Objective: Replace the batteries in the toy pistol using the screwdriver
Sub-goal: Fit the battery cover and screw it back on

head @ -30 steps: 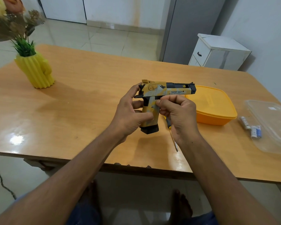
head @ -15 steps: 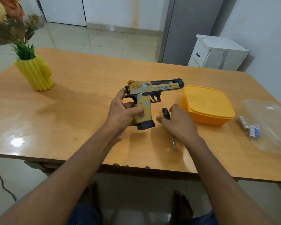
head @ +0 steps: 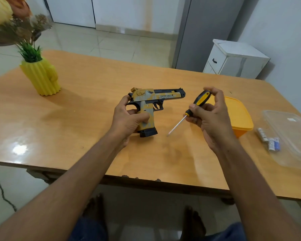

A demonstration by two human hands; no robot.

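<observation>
Up off the counter point(head: 76, 136) comes the screwdriver point(head: 195, 106): half a second ago it lay flat under the right hand point(head: 210, 117), and now that hand has it raised, fingers curled round the black-and-yellow handle, thumb near the collar, the shaft slanting down and left with its tip hanging just above the wood. Meanwhile the toy pistol point(head: 153, 101) has barely shifted. Its grip sits in the left hand point(head: 129, 119), fingers wrapped behind and thumb pressed across the near face, barrel pointing right, the black base close to the counter; whether it touches I cannot tell.

It looks like hollow plastic, so light and stiff, with a smooth painted skin that could slip or twist once the driver bears on it. I would keep hold of the grip low down and perhaps brace the base on the wood. A small screw shows on the side, just above the thumb; that is probably the one to free.

Just behind the right hand sits an orange box point(head: 240, 115). Farther right, a few batteries point(head: 269, 141) lie beside a clear lid point(head: 292, 136). A yellow vase point(head: 42, 77) stands far left.
</observation>
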